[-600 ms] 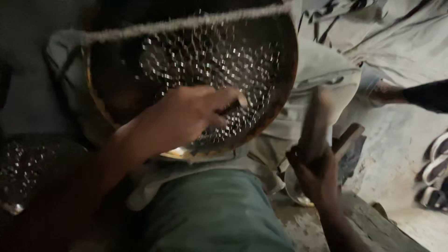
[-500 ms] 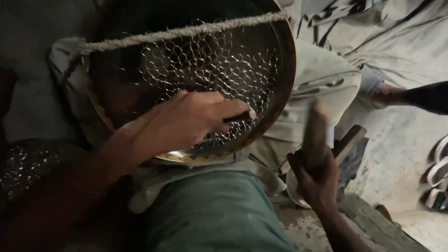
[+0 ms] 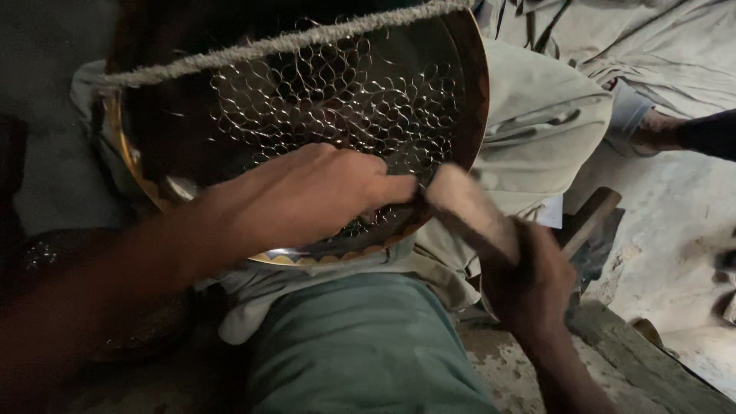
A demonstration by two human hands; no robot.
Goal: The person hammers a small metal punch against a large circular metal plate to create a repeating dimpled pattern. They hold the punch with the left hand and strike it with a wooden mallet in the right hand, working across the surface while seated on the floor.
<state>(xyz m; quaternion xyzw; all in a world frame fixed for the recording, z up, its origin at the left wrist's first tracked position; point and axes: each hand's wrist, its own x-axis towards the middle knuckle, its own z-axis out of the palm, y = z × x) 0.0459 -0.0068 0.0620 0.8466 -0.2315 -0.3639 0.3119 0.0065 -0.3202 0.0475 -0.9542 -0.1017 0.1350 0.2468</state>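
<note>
Lap | left hand (image 3: pixel 307 203) fingers pinching tool on tray (image 3: pixel 460 92); right hand (image 3: pixel 533 280) gripping mallet (image 3: pixel 471 211), up-left

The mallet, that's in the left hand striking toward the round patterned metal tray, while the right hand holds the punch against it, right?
Not quite: the head view shows the mallet in the right hand. The left hand is the one pressed against the round patterned metal tray; the tool it grips is mostly hidden by its fingers.
</note>
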